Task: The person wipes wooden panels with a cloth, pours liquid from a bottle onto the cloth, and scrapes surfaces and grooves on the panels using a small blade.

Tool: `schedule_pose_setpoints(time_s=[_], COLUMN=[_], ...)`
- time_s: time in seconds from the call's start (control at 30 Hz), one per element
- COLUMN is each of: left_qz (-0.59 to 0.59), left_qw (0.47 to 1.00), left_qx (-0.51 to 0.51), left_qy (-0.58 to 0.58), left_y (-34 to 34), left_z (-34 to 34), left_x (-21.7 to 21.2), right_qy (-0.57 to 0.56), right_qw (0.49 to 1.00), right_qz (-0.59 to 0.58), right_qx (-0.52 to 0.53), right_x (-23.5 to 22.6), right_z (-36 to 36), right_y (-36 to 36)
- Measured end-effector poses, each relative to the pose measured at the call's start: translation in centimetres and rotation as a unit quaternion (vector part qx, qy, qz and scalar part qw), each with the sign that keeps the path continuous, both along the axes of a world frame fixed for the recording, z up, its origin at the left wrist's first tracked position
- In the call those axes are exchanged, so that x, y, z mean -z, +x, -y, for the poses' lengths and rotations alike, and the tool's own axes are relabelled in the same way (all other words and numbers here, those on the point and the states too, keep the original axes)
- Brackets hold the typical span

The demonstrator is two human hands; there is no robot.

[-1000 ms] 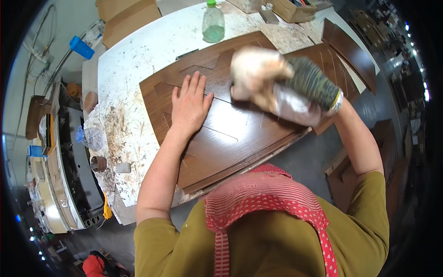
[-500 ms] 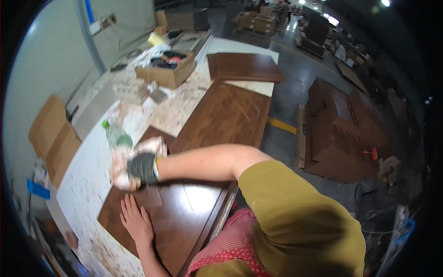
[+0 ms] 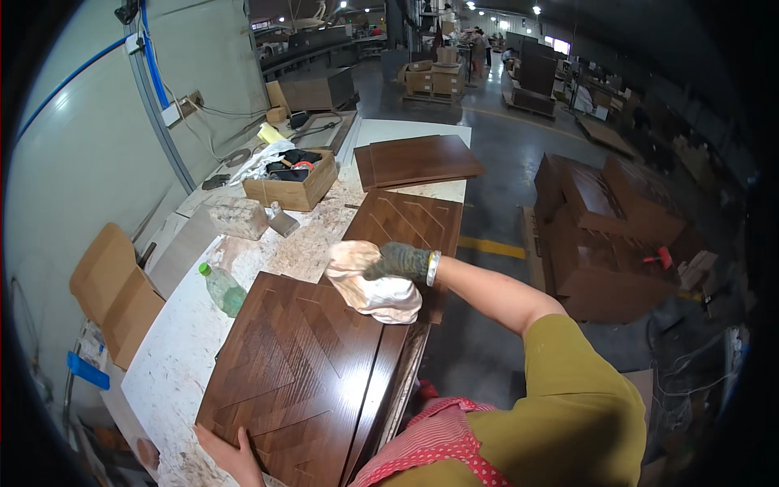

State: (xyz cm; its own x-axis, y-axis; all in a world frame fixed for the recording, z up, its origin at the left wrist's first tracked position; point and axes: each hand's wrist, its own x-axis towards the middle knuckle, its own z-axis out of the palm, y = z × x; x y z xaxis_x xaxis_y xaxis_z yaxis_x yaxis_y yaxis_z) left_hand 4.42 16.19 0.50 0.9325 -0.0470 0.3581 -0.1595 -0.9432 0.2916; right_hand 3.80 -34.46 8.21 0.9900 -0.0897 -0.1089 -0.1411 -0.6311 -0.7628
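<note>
"Panel position relative to the hands? Take its centre as the dial, 12 toward the top of view."

"Dark brown, rectangular, wood-grain panel with angled grooves (image 3: 284, 365) lies on the white, brown-stained table (image 3: 166, 349), between the two hands. Bare left hand (image 3: 233, 458) at 7 o'clock, on the near-left edge. Gloved right hand (image 3: 398, 261) at 1 o'clock, by the far-right corner."

"State of each hand?"

"Left: opened out, thumb parted from the fingers and lying over the panel; nothing gripped. Right: dark green knit glove, closed round a bunched off-white cloth with pinkish-brown stains (image 3: 377, 296). Fingers partly hidden by folds. Cloth overlaps the corner in view; cannot tell how firmly it presses, if at all."

"Neighbours?"

"Clear, green-tinted plastic bottle with a green cap (image 3: 222, 290), just beside the panel, between 10 and 11. Second dark brown grooved panel (image 3: 406, 213) at 1 o'clock, beyond the cloth. Open-topped, light brown wooden box (image 3: 276, 195) at 12, well apart, dark items inside."
</note>
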Motion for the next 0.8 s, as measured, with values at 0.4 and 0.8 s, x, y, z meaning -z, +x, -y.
schedule_pose_setpoints(time_s=[0.4,0.8], left_qz=[-0.148,0.086], left_qw=[0.799,0.907], left_qx=[-0.047,0.051], left_qy=[-0.581,-0.409], left_y=[-0.2,1.5], left_z=[-3.7,5.5], left_x=[5.6,-13.4], right_qy=[0.145,0.736], right_qw=[0.984,0.644], right_qz=[0.068,0.112], right_qx=[0.079,0.177], right_x=[4.6,5.7], right_z=[-5.7,-0.6], right_y=[-2.7,-5.9])
